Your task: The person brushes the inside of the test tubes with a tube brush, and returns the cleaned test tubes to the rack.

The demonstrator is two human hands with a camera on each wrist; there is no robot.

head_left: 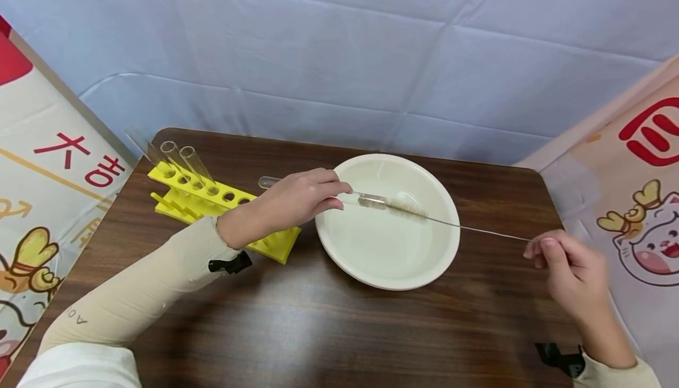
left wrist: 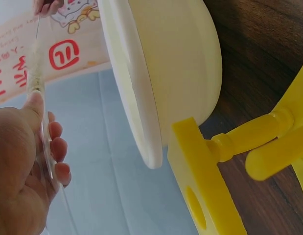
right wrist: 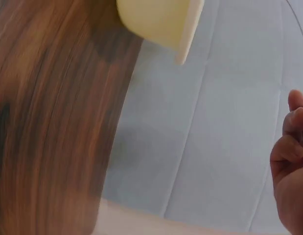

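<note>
My left hand (head_left: 294, 198) grips a clear glass test tube (head_left: 348, 197) held nearly level above the white basin (head_left: 391, 283). The tube's rounded end sticks out behind the hand, and its mouth points right. Inside the mouth sits part of a test tube brush (head_left: 408, 209); the rest of its pale bristles show outside the glass. The brush's thin wire handle runs right to my right hand (head_left: 575, 273), whose curled fingers pinch its end. In the left wrist view the fingers and thumb (left wrist: 34, 110) wrap along the tube.
A yellow test tube rack (head_left: 278, 250) stands left of the basin, partly behind the left forearm. Several clear tubes, one a standing test tube (head_left: 193, 164), lean in its left holes. All stand on a dark wooden table (head_left: 318, 341) against a pale blue cloth backdrop (head_left: 339, 52).
</note>
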